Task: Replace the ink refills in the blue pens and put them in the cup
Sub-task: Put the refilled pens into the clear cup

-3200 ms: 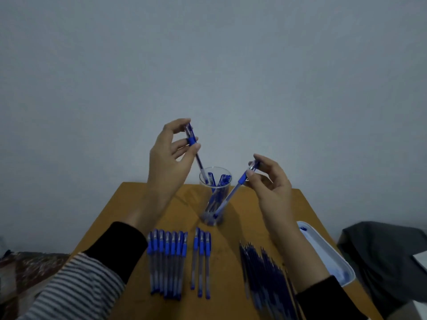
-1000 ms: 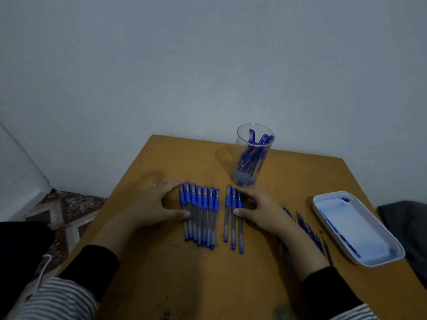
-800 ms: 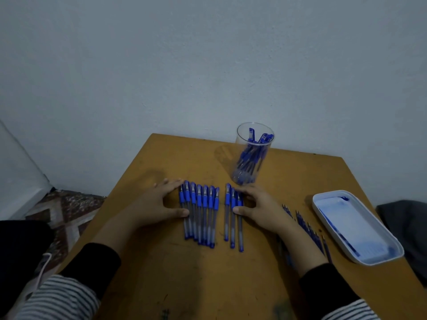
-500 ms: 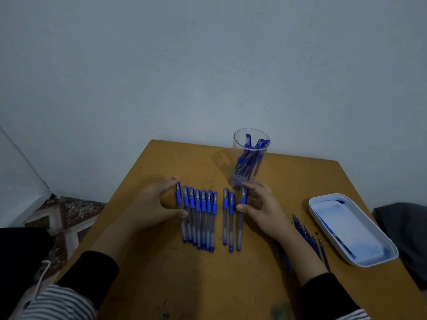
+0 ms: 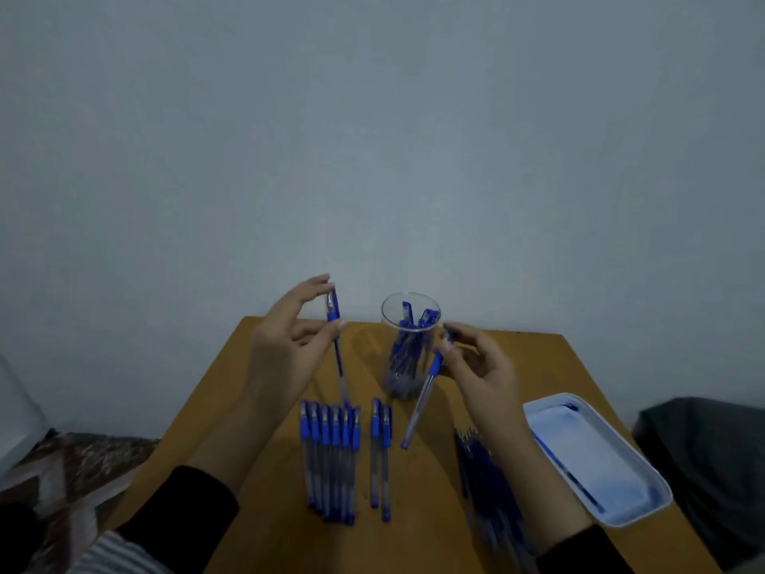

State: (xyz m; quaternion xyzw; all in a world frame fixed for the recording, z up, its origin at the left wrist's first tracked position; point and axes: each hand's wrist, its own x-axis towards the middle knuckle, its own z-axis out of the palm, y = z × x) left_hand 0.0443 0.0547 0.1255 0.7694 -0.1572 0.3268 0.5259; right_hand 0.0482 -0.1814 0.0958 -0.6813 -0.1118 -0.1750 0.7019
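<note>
Currently the left pen (image 5: 336, 345) is pinched in fingers (image 5: 314, 285) of the left hand (image 5: 285, 358), the right pen (image 5: 422, 403) by the right hand (image 5: 484, 370); opening 1 for its refill is probably required next.

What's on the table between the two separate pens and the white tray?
In the head view, a pile of thin dark-blue refills lies between the two pens and the white tray, partly hidden by the right forearm.
</note>
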